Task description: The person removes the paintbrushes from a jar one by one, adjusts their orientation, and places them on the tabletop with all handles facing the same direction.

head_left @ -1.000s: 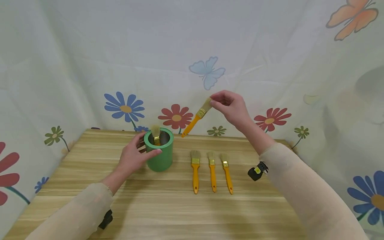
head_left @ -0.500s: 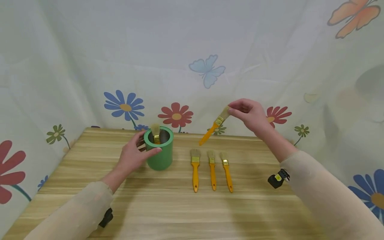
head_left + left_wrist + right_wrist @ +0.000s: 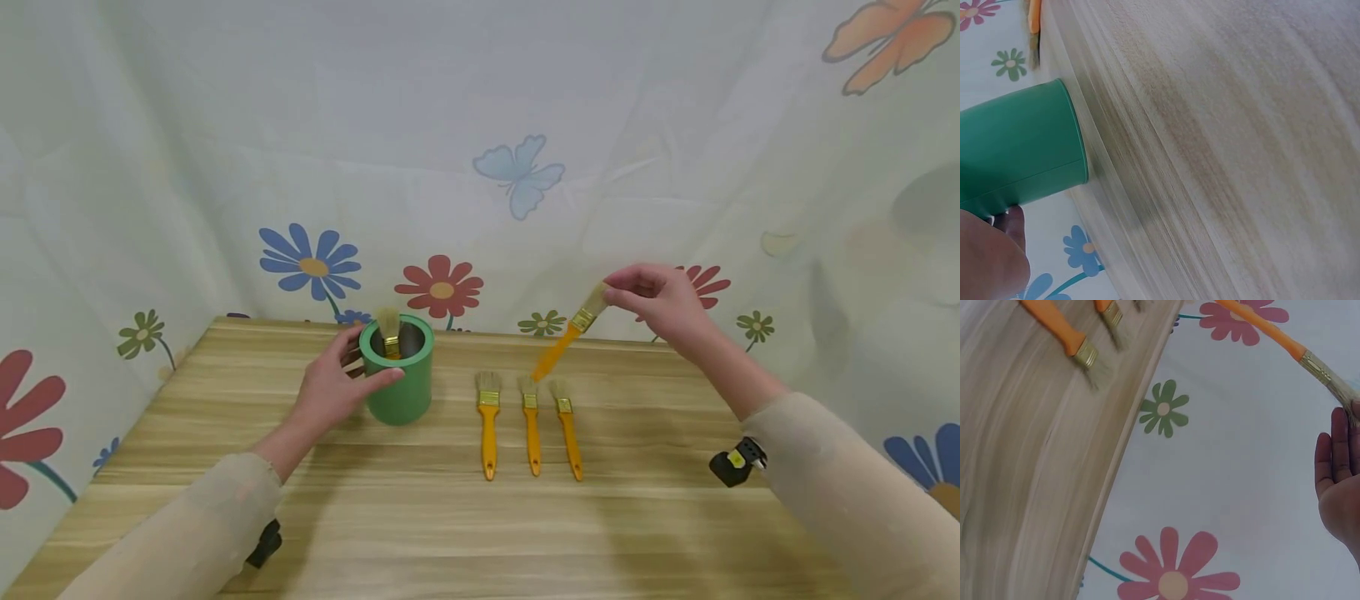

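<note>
My left hand point(image 3: 335, 382) grips a green can point(image 3: 401, 392) at its left side, thumb across the front, near the back of the table. A paintbrush point(image 3: 388, 333) stands bristles-up inside the can; most of its handle is hidden. To the right, my right hand point(image 3: 663, 304) pinches another paintbrush point(image 3: 570, 333) by its bristles, its orange handle slanting down to the left above the table. In the right wrist view this held paintbrush point(image 3: 1297, 350) runs up and left from my fingertips. The can point(image 3: 1022, 140) also fills the left of the left wrist view.
Three paintbrushes lie in a row right of the can: a wide brush point(image 3: 489, 425), a narrower brush point(image 3: 531, 425) and an angled brush point(image 3: 568, 429), bristles toward the back. The wooden table point(image 3: 420, 533) ends at a flowered cloth point(image 3: 375, 125) behind.
My right hand has moved right and slightly down, carrying its paintbrush away from the can toward the space over the row of brushes. The left hand and can have stayed put.
</note>
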The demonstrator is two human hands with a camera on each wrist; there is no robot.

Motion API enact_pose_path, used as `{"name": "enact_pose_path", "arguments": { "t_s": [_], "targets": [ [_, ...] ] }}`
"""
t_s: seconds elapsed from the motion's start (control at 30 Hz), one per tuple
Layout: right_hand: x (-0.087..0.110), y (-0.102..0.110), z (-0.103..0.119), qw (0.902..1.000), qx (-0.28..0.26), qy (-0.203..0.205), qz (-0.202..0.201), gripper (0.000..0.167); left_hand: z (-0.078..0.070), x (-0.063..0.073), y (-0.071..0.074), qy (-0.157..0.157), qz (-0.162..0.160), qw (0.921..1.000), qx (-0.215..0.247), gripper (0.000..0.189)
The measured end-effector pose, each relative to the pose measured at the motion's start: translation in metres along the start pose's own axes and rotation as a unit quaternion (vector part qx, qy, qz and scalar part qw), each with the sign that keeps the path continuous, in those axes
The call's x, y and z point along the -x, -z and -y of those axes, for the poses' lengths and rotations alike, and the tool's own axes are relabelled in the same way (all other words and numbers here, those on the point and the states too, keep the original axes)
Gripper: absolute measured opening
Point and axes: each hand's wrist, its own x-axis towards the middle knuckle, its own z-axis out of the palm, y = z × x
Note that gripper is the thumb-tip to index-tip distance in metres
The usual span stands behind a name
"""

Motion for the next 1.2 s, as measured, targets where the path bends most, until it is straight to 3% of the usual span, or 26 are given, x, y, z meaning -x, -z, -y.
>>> {"name": "enact_pose_path", "arguments": {
  "t_s": [0.57, 0.83, 1.2],
  "targets": [
    [0.022, 0.019, -0.039, 0.9964, 0.044, -0.040, 0.060, 0.031, 0.004, -0.001, 0.000, -0.001, 0.002, 1.0000, 0.003, 0.099],
    [0.033, 0.030, -0.057, 0.9892, 0.085, -0.070, 0.097, 0.030, 0.002, -0.001, 0.001, 0.004, 0.002, 1.0000, -0.007, 0.099],
    [0.038, 0.031, -0.085, 0.9829, 0.089, -0.068, 0.147, 0.021, 0.001, 0.000, 0.000, 0.009, 0.000, 0.9999, -0.011, 0.102]
  ]
}}
